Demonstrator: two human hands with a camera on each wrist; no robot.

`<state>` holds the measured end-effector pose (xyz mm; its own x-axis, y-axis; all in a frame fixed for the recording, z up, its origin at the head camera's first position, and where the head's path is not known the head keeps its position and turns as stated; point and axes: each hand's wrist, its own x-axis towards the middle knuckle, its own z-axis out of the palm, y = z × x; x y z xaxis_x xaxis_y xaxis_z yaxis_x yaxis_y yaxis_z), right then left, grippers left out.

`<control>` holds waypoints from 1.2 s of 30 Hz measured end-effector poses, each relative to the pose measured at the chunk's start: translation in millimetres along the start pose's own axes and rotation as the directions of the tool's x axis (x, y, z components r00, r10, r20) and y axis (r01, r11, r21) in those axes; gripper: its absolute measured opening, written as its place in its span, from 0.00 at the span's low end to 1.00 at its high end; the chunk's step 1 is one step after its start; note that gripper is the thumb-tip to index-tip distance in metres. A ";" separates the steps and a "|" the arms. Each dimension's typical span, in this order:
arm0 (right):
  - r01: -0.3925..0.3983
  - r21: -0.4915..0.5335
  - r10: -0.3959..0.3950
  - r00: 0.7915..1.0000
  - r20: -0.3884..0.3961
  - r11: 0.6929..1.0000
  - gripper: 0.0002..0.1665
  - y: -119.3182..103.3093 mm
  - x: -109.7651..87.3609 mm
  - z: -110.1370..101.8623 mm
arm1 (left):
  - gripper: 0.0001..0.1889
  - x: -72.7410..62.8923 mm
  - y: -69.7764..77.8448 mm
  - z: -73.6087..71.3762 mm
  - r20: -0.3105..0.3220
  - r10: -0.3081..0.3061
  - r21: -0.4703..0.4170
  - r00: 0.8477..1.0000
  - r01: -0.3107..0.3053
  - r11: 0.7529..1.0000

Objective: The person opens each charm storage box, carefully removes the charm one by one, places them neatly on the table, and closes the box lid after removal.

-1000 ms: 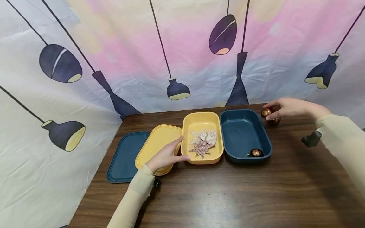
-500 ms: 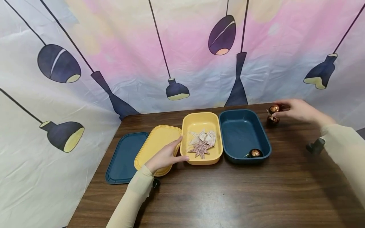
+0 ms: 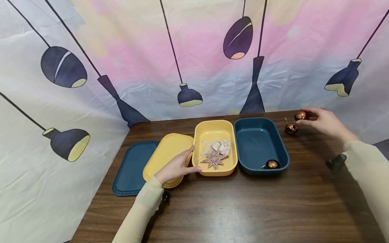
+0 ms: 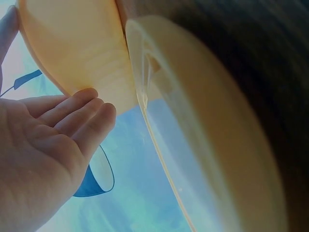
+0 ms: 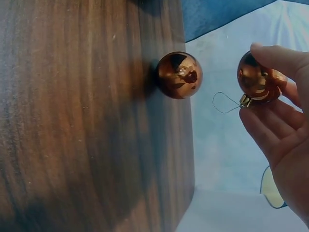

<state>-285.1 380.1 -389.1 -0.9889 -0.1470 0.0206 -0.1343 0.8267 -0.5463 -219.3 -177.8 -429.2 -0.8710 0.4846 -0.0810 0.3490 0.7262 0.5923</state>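
My right hand (image 3: 329, 125) holds a shiny copper Christmas bauble (image 5: 253, 79) between thumb and fingers, at the table's far right. Its gold cap and thin hanging loop show in the right wrist view. A second copper bauble (image 3: 291, 128) lies on the table just left of that hand. Something reddish shows behind the held bauble, partly hidden by the fingers. With fingers extended, my left hand (image 3: 176, 167) touches the left wall of a yellow box (image 3: 215, 172), its thumb at the near corner. Inside lie a glittery star (image 3: 214, 159) and several pale ornaments (image 3: 224, 147).
A dark blue box (image 3: 258, 143) stands against the yellow one's right side, with one copper bauble (image 3: 272, 164) in its near right corner. A yellow lid (image 3: 167, 153) overlaps a blue lid (image 3: 130, 172) at the left. Behind the wooden table (image 3: 218, 209) hangs a lamp-patterned cloth (image 3: 136, 50).
My right hand has moved right, with one bauble moving along at its fingers, now apart from the bauble left on the table. The left hand has stayed at the yellow box.
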 end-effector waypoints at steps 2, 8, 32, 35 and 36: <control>0.002 0.004 -0.002 1.000 -0.013 1.000 0.50 2.8 -1.2 3.2 | 0.53 -0.4 0.0 -0.3 0.002 -0.002 -0.002 1.000 0.002 1.000; -0.008 0.028 0.010 0.997 -0.070 1.000 0.49 13.4 -4.0 16.0 | 0.54 0.9 -0.8 0.4 0.015 0.002 -0.005 1.000 -0.002 1.000; -0.146 0.059 0.148 0.989 -0.018 0.987 0.51 35.8 -5.2 39.3 | 0.55 -0.1 0.0 -1.0 0.008 -0.004 0.005 1.000 0.004 1.000; -0.147 0.055 0.147 0.989 0.004 0.988 0.51 35.3 -3.8 40.9 | 0.54 -0.7 0.1 -0.4 0.006 -0.007 0.005 1.000 0.007 1.000; -0.145 0.054 0.145 0.989 0.008 0.988 0.51 34.9 -3.2 41.4 | 0.54 -0.7 0.1 -0.1 0.006 -0.007 0.005 1.000 0.007 1.000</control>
<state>-284.0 387.0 -442.9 -0.9974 -0.0299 -0.0654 0.0143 0.8091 -0.5875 -218.7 -178.1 -429.0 -0.8715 0.4821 -0.0895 0.3446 0.7320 0.5877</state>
